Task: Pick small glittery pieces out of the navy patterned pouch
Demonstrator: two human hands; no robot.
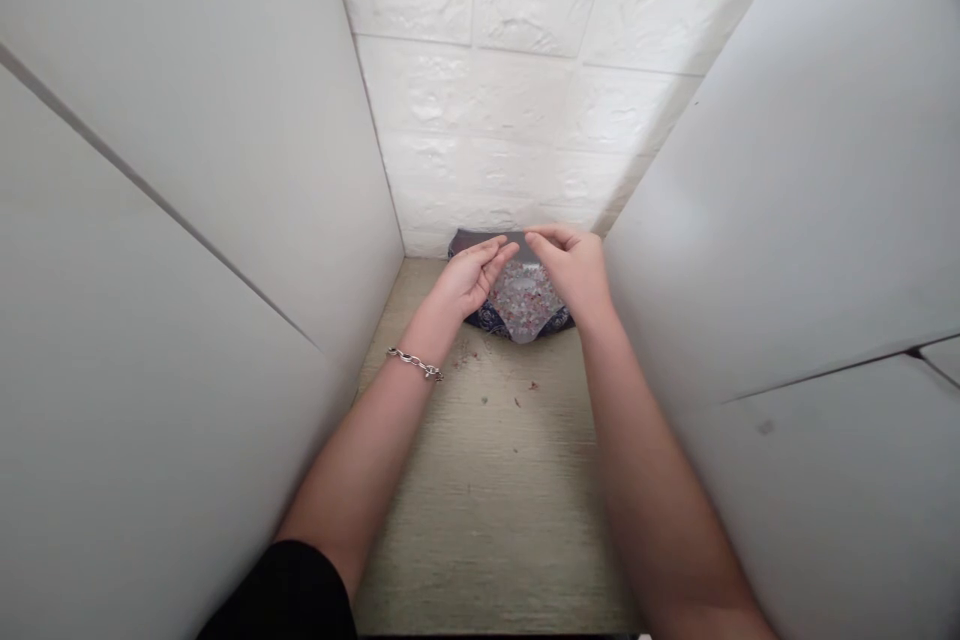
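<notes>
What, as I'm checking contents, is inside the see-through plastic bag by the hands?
Small pink and whitish bits show through the see-through plastic bag. The left hand and right hand hide parts of it, and whatever lies deeper in cannot be seen.

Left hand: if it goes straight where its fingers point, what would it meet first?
Probably the right hand, at its fingertips, just ahead of the left hand; depth is unclear, so it might pass them.

The pouch (491,322) is dark blue with a pale floral pattern; its filling (525,296) is speckled pink, red and whitish. The worktop (480,500) is pale greenish beige, finely streaked. The bracelet (414,363) is silver, the sleeve (281,595) black, the brick-patterned wall (487,100) white.
</notes>
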